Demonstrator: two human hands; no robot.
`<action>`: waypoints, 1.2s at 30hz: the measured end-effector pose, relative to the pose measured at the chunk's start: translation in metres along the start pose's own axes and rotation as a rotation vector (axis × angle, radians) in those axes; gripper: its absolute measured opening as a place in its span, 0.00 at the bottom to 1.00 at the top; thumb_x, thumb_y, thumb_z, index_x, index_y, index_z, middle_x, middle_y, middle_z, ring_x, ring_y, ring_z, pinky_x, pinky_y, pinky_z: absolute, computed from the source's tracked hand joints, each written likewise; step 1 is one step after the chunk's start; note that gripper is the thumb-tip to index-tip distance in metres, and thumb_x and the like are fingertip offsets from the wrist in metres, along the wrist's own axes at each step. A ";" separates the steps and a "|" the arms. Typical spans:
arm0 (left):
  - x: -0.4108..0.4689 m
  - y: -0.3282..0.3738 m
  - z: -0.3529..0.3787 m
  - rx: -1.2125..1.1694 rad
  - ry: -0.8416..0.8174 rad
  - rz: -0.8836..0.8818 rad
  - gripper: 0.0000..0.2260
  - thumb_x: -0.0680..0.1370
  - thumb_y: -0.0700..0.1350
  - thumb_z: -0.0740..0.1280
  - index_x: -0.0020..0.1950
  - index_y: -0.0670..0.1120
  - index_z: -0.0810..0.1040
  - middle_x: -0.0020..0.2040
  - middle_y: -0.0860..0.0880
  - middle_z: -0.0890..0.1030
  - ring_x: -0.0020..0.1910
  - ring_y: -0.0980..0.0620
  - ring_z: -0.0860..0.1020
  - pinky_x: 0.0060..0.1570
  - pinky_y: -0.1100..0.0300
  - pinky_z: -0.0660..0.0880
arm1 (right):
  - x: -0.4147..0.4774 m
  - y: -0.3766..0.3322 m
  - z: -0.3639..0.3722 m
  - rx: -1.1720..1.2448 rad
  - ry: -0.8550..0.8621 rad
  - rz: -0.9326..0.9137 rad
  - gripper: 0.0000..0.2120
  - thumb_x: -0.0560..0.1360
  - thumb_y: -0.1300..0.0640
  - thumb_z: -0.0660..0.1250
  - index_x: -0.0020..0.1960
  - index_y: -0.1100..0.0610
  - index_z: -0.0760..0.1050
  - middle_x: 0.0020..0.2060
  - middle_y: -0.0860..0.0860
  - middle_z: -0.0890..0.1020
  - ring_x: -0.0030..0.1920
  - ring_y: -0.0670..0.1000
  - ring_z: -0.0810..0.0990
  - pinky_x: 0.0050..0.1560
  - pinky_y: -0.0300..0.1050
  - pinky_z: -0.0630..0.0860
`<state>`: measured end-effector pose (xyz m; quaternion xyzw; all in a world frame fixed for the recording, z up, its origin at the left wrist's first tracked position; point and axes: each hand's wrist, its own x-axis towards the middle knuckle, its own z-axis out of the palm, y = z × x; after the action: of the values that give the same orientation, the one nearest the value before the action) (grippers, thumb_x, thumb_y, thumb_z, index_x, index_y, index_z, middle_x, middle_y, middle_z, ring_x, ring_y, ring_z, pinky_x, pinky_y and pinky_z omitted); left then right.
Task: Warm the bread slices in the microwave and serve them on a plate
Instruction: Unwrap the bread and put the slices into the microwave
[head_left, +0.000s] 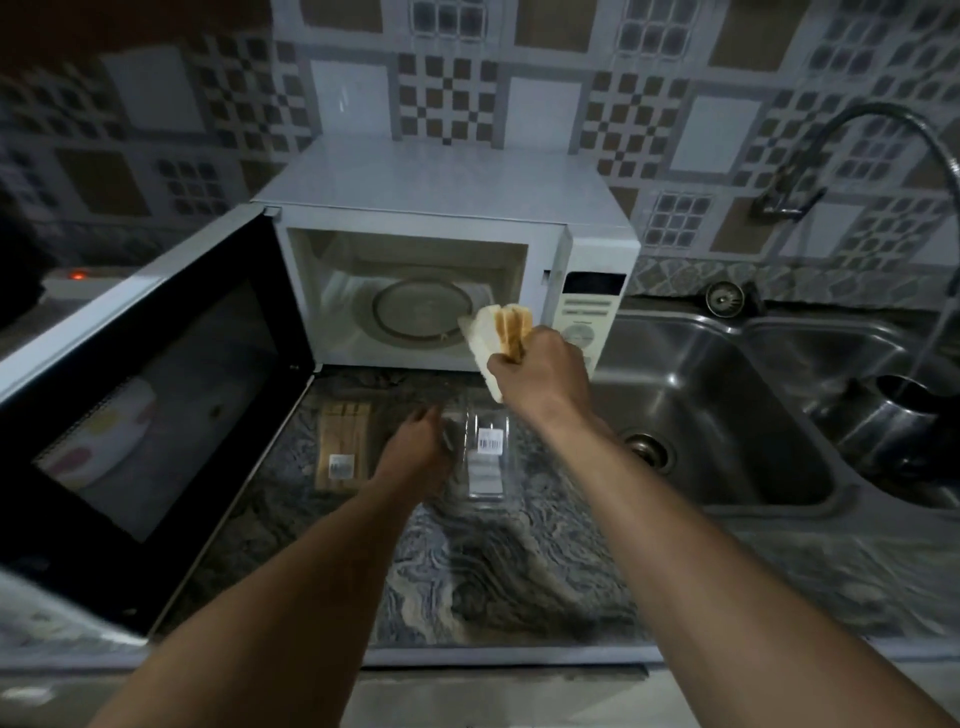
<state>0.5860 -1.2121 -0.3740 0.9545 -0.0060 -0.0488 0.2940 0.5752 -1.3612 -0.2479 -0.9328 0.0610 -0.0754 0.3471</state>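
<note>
The bread slices (500, 332), several held together as a stack, were gripped in the right hand (537, 371) just in front of the open microwave (447, 208), at the lower right corner of its cavity. The glass turntable (415, 312) inside carried nothing. The microwave door (140, 395) stood swung out to the left. The left hand (423, 447) rested low on the marbled counter (493, 561), its fingers on a clear plastic package (485, 457); whether they gripped it could not be determined. A steel sink (727, 415) lay to the right.
</note>
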 end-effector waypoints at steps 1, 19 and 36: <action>0.009 -0.005 0.006 -0.002 -0.008 -0.011 0.25 0.77 0.39 0.63 0.74 0.44 0.66 0.71 0.39 0.71 0.66 0.38 0.73 0.62 0.45 0.73 | 0.010 -0.006 0.004 0.003 -0.013 0.002 0.11 0.76 0.52 0.70 0.42 0.56 0.71 0.33 0.49 0.75 0.33 0.51 0.76 0.31 0.41 0.70; 0.082 -0.042 0.041 0.347 0.105 0.082 0.26 0.78 0.53 0.49 0.72 0.51 0.73 0.73 0.44 0.71 0.74 0.42 0.66 0.72 0.48 0.49 | 0.185 -0.017 0.116 -0.032 -0.107 0.042 0.13 0.79 0.57 0.65 0.62 0.60 0.76 0.59 0.58 0.81 0.58 0.58 0.80 0.48 0.43 0.71; 0.084 -0.045 0.043 0.400 0.146 0.092 0.26 0.76 0.53 0.53 0.71 0.50 0.74 0.71 0.45 0.73 0.72 0.43 0.70 0.71 0.44 0.59 | 0.191 -0.021 0.120 -0.079 -0.054 -0.028 0.16 0.77 0.51 0.69 0.58 0.62 0.78 0.56 0.60 0.81 0.57 0.61 0.80 0.53 0.49 0.75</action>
<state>0.6652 -1.2024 -0.4417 0.9936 -0.0378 0.0359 0.1001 0.7855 -1.3004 -0.3045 -0.9483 0.0416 -0.0522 0.3103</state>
